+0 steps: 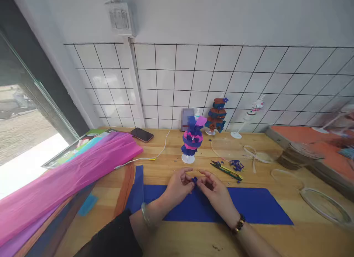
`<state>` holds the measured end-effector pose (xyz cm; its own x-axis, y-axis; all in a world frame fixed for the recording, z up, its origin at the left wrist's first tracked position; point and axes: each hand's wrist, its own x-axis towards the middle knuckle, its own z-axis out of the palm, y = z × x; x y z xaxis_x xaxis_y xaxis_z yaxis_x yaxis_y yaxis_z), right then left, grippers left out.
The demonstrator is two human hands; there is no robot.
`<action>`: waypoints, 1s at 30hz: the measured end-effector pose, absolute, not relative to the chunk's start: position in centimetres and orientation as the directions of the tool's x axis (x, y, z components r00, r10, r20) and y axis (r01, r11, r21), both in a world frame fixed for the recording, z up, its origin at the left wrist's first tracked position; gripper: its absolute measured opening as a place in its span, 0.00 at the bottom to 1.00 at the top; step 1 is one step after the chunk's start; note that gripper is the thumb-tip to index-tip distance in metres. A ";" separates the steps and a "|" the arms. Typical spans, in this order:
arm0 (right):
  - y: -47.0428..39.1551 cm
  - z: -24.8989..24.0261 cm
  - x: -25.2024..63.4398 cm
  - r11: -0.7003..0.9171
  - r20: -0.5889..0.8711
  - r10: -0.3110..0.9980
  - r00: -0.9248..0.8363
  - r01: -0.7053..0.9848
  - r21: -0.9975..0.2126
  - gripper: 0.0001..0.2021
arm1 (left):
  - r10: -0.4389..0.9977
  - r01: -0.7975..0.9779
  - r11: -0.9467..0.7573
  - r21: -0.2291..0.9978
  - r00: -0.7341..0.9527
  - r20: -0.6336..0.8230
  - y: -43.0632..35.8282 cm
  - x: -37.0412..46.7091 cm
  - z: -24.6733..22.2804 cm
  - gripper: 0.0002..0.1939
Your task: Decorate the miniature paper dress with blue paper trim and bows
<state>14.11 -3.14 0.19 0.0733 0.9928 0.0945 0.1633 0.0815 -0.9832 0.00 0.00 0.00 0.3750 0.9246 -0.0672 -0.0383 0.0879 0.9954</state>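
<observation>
Looking down from the head view, I see both hands meeting in the middle of the worktop (177,240), with a small blue piece (194,180) right at the point where they meet. The left hand (179,186) comes at it from the left, thumb and forefinger closed to a pinch on it, the other fingers loosely curled. The right hand (217,194) mirrors this from the other side, its thumb and forefinger drawn together against the piece's right edge while the rest arch away. Neither hand is nearer; the piece lies between the two sets of fingertips, touched from both sides. It is so small and so covered by the fingers that I can't fairly say which way its long axis runs. Beneath, the long blue sheet (251,205) stretches left to right across the person's front, passing under both hands, and the piece seems to be held around its far edge, near mid-length. A little beyond the piece and slightly left stands the blue and pink figure (193,139), upright on its white base. Off past the right hand, the snips (226,171) lie aslant, just beside a heap of blue scraps (236,165).
</observation>
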 end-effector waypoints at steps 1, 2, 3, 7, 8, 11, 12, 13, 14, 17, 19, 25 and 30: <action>-3.2 0.2 14.1 0.081 0.095 0.993 0.077 0.164 -0.983 0.21 | 0.925 -0.041 0.089 0.995 0.374 -0.068 0.0 0.0 0.1 0.25; -3.2 0.2 14.2 0.082 0.096 0.992 0.079 0.164 -0.983 0.21 | 0.925 -0.045 0.091 0.995 0.374 -0.068 0.1 0.0 0.1 0.24; -3.2 0.3 14.2 0.083 0.097 0.992 0.081 0.162 -0.983 0.21 | 0.925 -0.048 0.092 0.995 0.373 -0.067 0.1 0.0 0.1 0.24; -3.2 0.4 14.1 0.098 0.111 0.990 0.083 0.144 -0.985 0.20 | 0.925 -0.066 0.097 0.993 0.374 -0.065 0.2 0.0 0.0 0.24; -3.3 0.4 14.1 0.103 0.115 0.990 0.084 0.141 -0.985 0.20 | 0.925 -0.075 0.099 0.992 0.375 -0.064 0.2 0.0 -0.1 0.24; -3.4 0.6 14.0 0.110 0.122 0.989 0.088 0.129 -0.985 0.19 | 0.925 -0.108 0.106 0.988 0.377 -0.058 0.3 0.0 -0.2 0.24; -3.4 0.6 14.0 0.111 0.122 0.988 0.089 0.125 -0.986 0.18 | 0.925 -0.116 0.107 0.987 0.376 -0.056 0.3 0.0 -0.3 0.24; -3.4 0.6 14.1 0.111 0.122 0.988 0.090 0.122 -0.986 0.18 | 0.925 -0.119 0.106 0.987 0.377 -0.054 0.3 0.0 -0.3 0.24; -3.4 0.6 14.1 0.111 0.123 0.988 0.090 0.122 -0.986 0.18 | 0.924 -0.117 0.106 0.987 0.378 -0.054 0.3 0.0 -0.2 0.24; -3.4 0.5 14.0 0.115 0.127 0.988 0.084 0.131 -0.985 0.19 | 0.924 -0.106 0.103 0.989 0.378 -0.056 0.3 -0.1 -0.1 0.23; -3.3 0.3 14.0 0.119 0.131 0.988 0.081 0.137 -0.983 0.20 | 0.925 -0.106 0.101 0.989 0.377 -0.054 0.3 -0.1 0.0 0.23; -3.3 0.0 13.9 0.133 0.149 0.985 0.083 0.172 -0.976 0.21 | 0.922 -0.104 0.102 0.989 0.383 -0.054 0.3 -0.1 0.0 0.24; -3.3 -0.1 14.1 0.154 0.177 0.981 0.083 0.233 -0.960 0.20 | 0.918 -0.098 0.098 0.990 0.393 -0.052 0.3 -0.1 -0.1 0.24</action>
